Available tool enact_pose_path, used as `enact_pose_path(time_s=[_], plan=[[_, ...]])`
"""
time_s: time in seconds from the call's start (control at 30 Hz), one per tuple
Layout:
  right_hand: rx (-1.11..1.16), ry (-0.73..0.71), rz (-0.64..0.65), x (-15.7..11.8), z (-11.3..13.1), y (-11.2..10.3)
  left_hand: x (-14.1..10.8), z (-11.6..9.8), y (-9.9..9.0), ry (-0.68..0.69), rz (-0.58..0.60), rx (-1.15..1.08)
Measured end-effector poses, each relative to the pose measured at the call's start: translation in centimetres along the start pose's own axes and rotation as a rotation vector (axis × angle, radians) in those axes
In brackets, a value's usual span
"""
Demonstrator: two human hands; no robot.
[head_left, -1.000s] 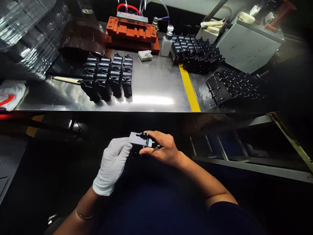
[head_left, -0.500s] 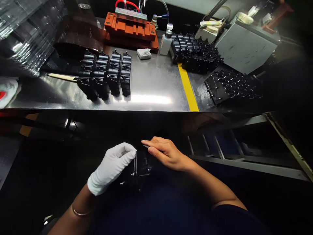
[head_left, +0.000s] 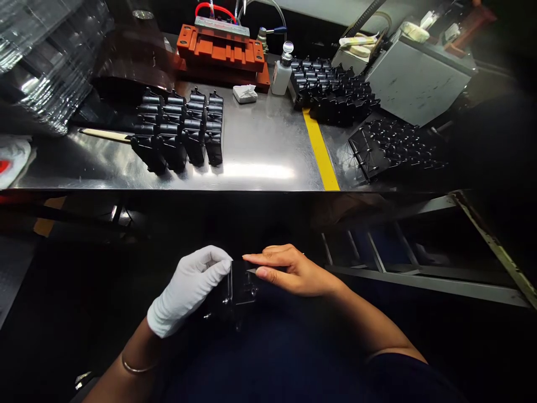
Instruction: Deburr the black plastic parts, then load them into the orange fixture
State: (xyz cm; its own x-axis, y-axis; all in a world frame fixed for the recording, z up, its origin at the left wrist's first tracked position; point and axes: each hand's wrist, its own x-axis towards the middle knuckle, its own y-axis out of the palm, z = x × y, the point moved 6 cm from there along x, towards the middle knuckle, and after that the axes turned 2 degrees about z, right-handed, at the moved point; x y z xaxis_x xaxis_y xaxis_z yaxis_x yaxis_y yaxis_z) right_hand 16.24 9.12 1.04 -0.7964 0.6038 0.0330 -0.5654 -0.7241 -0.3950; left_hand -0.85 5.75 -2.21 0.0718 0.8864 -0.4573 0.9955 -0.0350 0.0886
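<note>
In a white glove, my left hand pinches the upper edge of a black plastic part in front of my body. The part is dark against my dark clothing, so only shiny ribs and a small round boss stand out. Bare and on the other side, my right hand holds a small thin blade between thumb and fingers. Its pointed tip shows at the part's right side, the index finger stretched along above it. Whether the blade touches the part I cannot tell.
A steel bench carries rows of black plastic parts, more black parts beyond a yellow strip, an orange fixture, a white bottle and a white block. A metal frame stands lower right.
My right hand has moved slightly down with the blade, and its thumb and index finger are a little further apart. My left hand still grips the part in nearly the same place.
</note>
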Motion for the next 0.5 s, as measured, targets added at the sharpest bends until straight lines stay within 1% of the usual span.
enact_pose_path(time_s=[0.33, 0.5], plan=[[-0.026, -0.009, -0.05, 0.21, 0.14, -0.23, 0.01, -0.19, 0.04, 0.007, -0.021, -0.011], [0.076, 0.023, -0.049, 0.63, -0.1, 0.0, -0.13, -0.01, 0.03, 0.003, -0.007, -0.023]])
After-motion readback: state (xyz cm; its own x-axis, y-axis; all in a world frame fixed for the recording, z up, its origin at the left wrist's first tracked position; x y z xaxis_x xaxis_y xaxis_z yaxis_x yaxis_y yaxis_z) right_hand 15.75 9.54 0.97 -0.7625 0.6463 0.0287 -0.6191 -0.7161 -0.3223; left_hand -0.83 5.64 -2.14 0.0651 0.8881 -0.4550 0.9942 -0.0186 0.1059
